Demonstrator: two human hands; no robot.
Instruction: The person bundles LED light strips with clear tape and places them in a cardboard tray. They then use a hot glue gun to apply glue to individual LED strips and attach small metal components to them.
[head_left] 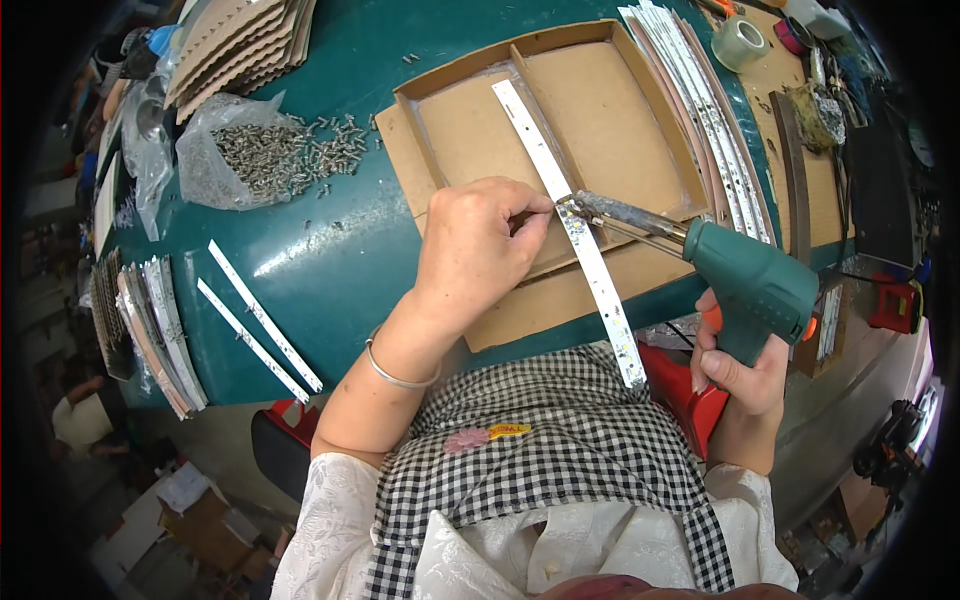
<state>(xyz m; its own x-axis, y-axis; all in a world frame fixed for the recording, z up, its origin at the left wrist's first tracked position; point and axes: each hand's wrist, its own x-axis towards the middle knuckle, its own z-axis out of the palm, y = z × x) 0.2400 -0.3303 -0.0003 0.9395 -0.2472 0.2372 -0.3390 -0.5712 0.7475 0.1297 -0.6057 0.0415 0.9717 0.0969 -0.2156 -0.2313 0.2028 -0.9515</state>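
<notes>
My right hand is wrapped round the grip of a green soldering gun. Its dark metal tip reaches left to a long white LED strip and meets it near the middle. The strip lies slantwise over the divider of a shallow cardboard tray, its near end jutting past the table edge toward my apron. My left hand is closed in a pinch beside the strip, close to the soldering tip. Whatever is between its fingertips is too small or hidden to make out.
Left of the tray, a clear plastic bag spills many small metal parts on the green table. Two narrow white strips lie nearer me. Stacked strips stand along the tray's right side, with a tape roll beyond.
</notes>
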